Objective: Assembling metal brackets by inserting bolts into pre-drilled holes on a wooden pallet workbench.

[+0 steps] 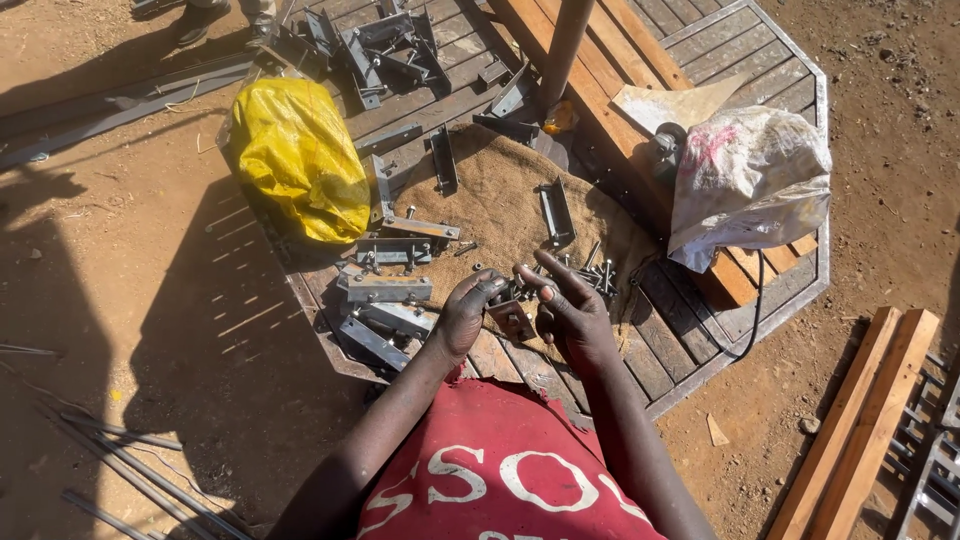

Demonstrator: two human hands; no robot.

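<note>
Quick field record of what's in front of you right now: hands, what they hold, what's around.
left hand: fingers curled on a small metal bracket
right hand: open, fingers spread, touching the same bracket
work surface: octagonal metal platform with burlap cloth
near hands: loose bolts, stacked brackets
left side: yellow bag
right side: white sack, black cable
ground: bare dirt, wooden planks
</note>
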